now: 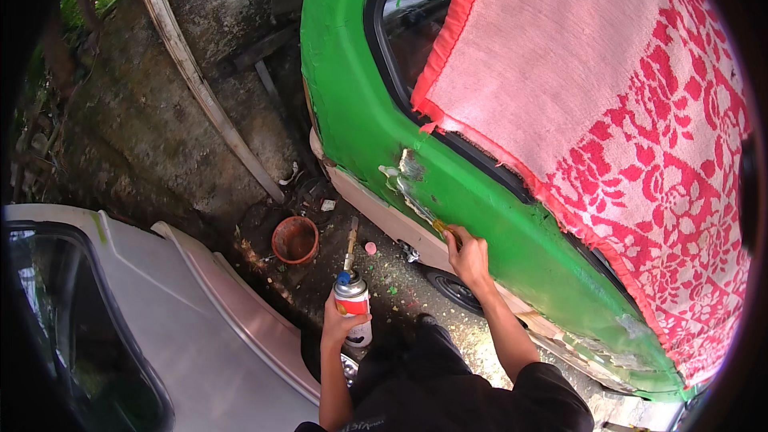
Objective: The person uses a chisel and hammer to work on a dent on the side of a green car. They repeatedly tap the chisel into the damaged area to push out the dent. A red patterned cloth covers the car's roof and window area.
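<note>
My left hand (340, 322) is wrapped round the can of a gas blowtorch (358, 306), white and red with a blue knob. Its metal nozzle (350, 248) points away from me. My right hand (466, 254) grips a yellow-handled scraper (438, 226) against the side of a green car (344, 80). The scraper's blade reaches toward a patch of lifted, peeling paint (410, 166), where bare grey and whitish spots show below the window.
A pink and red floral towel (608, 96) covers the car's roof and part of its windows. On the left stands a silver car (176, 312). A terracotta pot (295, 240), a pink round object (370, 248) and paint flakes lie on the ground, near a leaning curved strip (192, 72).
</note>
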`<move>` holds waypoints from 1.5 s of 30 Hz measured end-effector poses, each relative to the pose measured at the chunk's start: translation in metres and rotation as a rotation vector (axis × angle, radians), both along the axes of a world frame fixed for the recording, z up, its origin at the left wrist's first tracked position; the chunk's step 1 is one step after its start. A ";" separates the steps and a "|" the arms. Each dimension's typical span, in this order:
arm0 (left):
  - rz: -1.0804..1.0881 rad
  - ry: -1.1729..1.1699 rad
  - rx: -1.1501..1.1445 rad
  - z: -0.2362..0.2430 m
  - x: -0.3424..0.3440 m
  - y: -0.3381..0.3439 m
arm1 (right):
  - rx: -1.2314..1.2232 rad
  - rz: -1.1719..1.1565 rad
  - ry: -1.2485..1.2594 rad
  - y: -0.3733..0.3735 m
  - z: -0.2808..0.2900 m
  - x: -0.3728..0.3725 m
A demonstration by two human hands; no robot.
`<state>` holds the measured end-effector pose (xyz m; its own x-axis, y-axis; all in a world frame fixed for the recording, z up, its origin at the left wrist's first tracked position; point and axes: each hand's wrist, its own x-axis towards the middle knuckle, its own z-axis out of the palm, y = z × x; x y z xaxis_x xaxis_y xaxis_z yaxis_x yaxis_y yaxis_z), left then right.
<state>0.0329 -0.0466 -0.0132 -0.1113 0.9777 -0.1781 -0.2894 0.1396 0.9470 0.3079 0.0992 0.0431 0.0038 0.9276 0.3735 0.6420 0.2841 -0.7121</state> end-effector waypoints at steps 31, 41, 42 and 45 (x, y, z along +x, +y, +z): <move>-0.080 0.040 0.011 -0.005 0.020 0.004 | -0.773 0.059 1.168 -0.053 -0.025 0.035; -0.027 0.031 0.006 0.009 0.019 -0.005 | -0.608 -0.058 1.236 -0.056 -0.024 0.007; -0.015 0.026 0.014 0.010 0.019 -0.006 | -0.574 -0.064 1.207 -0.054 -0.025 0.005; -0.043 -0.009 -0.049 0.009 0.017 -0.008 | -0.500 -0.058 1.175 -0.045 -0.028 -0.003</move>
<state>0.0502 -0.0543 -0.0046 -0.0675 0.9715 -0.2271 -0.2903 0.1986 0.9361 0.3044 0.0545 0.0151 0.1380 0.9530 -0.2696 -0.4410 -0.1846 -0.8783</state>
